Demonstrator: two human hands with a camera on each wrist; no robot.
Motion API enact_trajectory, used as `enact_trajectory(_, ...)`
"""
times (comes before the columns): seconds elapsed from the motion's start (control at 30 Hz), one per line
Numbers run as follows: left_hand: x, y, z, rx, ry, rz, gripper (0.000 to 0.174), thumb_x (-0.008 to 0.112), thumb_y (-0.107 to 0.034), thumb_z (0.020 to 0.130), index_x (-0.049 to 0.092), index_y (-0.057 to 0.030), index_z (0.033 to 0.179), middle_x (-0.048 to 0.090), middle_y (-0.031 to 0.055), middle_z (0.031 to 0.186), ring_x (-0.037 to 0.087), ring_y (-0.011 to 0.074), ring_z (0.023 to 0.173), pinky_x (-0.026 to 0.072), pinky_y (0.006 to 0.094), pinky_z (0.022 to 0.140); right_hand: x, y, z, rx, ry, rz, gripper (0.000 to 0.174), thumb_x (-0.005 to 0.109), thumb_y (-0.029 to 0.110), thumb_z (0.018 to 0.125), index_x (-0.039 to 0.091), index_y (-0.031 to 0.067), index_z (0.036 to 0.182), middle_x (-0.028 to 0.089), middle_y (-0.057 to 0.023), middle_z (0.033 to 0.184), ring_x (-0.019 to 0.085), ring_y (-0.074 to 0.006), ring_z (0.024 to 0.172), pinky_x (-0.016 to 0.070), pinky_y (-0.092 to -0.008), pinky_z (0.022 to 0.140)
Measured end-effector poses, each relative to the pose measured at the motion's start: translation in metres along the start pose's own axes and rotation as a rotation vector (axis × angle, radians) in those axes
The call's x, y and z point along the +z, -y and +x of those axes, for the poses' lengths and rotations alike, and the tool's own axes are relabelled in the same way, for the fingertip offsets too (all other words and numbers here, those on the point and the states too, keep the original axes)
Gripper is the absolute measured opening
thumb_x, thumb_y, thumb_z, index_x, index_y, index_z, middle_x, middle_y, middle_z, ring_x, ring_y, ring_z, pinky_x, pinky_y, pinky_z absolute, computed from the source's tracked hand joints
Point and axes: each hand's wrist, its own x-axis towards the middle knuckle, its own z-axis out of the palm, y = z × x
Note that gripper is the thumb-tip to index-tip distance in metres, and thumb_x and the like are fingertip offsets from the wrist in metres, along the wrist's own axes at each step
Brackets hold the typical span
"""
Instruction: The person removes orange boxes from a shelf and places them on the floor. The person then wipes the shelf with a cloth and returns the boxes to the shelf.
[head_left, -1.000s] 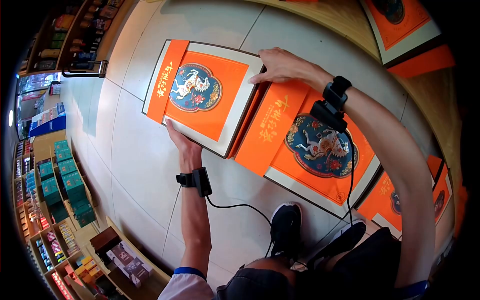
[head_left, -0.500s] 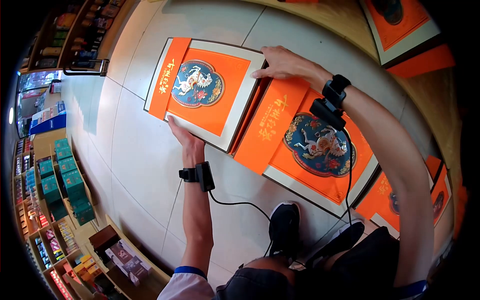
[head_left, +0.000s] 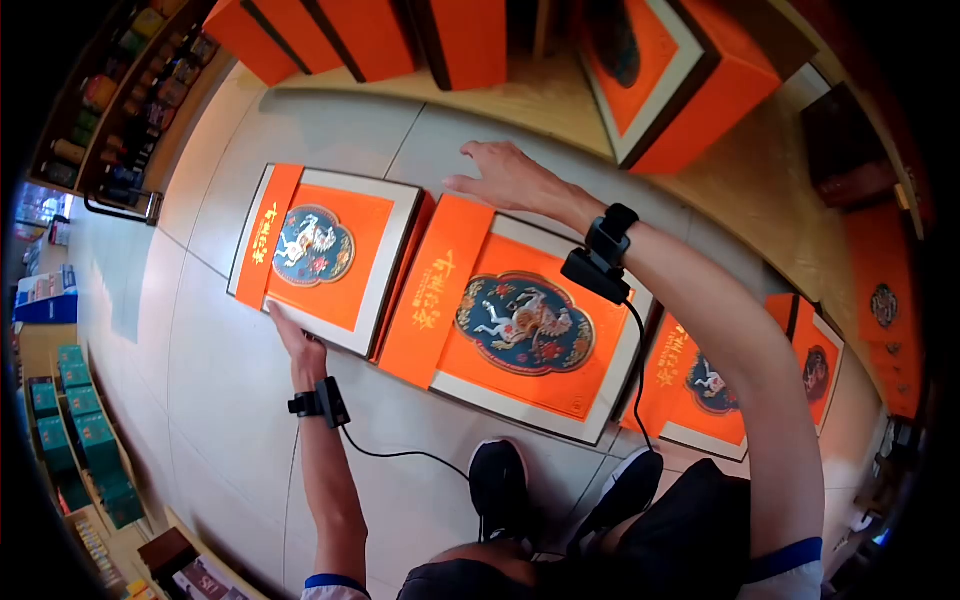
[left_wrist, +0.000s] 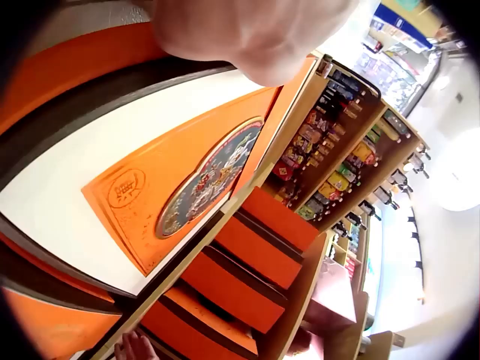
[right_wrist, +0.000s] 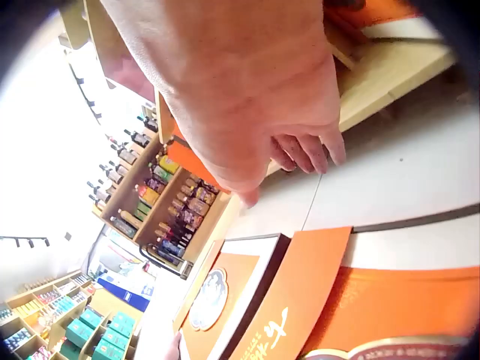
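Note:
An orange and white gift box with a horse medallion is at the left in the head view. My left hand holds its near edge, with the thumb along the edge; the other fingers are hidden by the box. In the left wrist view, the blurred hand overlaps the box's edge. My right hand hovers past the far edges of the boxes, fingers loosely spread, holding nothing. A larger matching box lies right beside the first, under my right forearm.
More orange boxes lie on the floor to the right. A wooden shelf ledge runs along the far side, bearing upright orange boxes. Shelves with green boxes stand at the left. My shoes are close to the larger box.
My right hand has let go of the left box's far corner and moved away from it. My left hand stays at the near edge. The head view has shifted, showing more of the shelf.

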Motion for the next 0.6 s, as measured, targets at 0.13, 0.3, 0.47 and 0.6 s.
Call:
enact_trajectory(0.13, -0.008, -0.013, -0.018, -0.141, -0.001, 0.116, 0.078, 0.051, -0.075, 0.092, 0.043, -0.0225, 0.150, 0.050, -0.0042, 0.143, 0.049, 0.0176, 0.122, 0.0421, 0.0343, 0.103, -0.027, -0.015, -0.042, -0.048, -0.108, 0.009, 0.063, 0.064, 0.047, 0.095, 0.058, -0.0060, 0.129, 0.066, -0.0253, 0.123, 0.063, -0.0372, 0.117, 0.0492, -0.0423, 0.102)
enact_trajectory(0.3, -0.029, -0.036, -0.028, -0.001, -0.188, 0.279, 0.080, 0.052, -0.067, 0.095, 0.040, -0.0060, 0.145, 0.041, 0.0033, 0.118, 0.038, 0.0187, 0.106, 0.0304, 0.0339, 0.101, -0.080, -0.034, -0.113, 0.028, -0.145, 0.014, 0.053, 0.068, 0.046, 0.093, 0.065, 0.0008, 0.120, 0.070, -0.0189, 0.114, 0.067, -0.0277, 0.111, 0.0524, -0.0393, 0.095)
enact_trajectory(0.47, 0.019, -0.062, -0.095, 0.415, -0.197, 0.450, 0.065, 0.046, -0.047, 0.103, 0.038, -0.0033, 0.151, 0.046, 0.0092, 0.141, 0.041, 0.0210, 0.133, 0.0254, 0.0362, 0.117, -0.160, 0.002, -0.190, 0.372, -0.416, 0.115, 0.038, 0.076, 0.039, 0.089, 0.068, 0.0036, 0.100, 0.070, -0.0111, 0.086, 0.068, -0.0206, 0.083, 0.0545, -0.0352, 0.078)
enact_trajectory(0.6, 0.064, -0.082, -0.144, 0.543, -0.056, 0.503, 0.050, 0.045, -0.033, 0.106, 0.046, -0.0006, 0.143, 0.048, 0.0107, 0.145, 0.042, 0.0194, 0.138, 0.0278, 0.0371, 0.119, -0.176, -0.006, -0.196, 0.374, -0.864, 0.023, 0.051, 0.078, 0.042, 0.085, 0.062, 0.0010, 0.111, 0.065, -0.0162, 0.109, 0.061, -0.0258, 0.104, 0.0503, -0.0390, 0.084)
